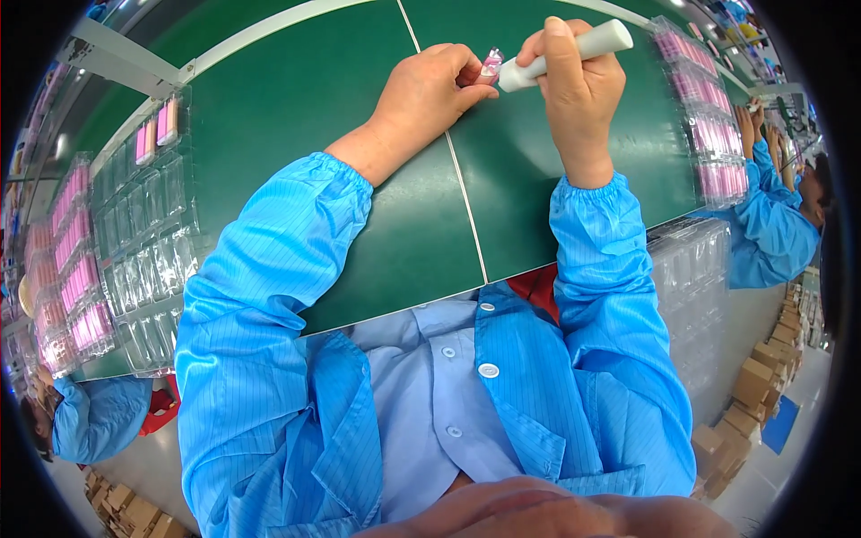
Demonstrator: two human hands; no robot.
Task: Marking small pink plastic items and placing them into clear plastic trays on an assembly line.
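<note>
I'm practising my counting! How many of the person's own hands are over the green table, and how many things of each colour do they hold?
Hands: 2 (left hand, right hand)
White things: 1 (white tube)
Pink things: 1 (small pink piece)
Total: 4

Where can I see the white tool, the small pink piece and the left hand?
White tool (604,40): head view, on its thick upper end.
Small pink piece (491,67): head view, near its middle.
Left hand (421,88): head view, back of the hand.
</note>
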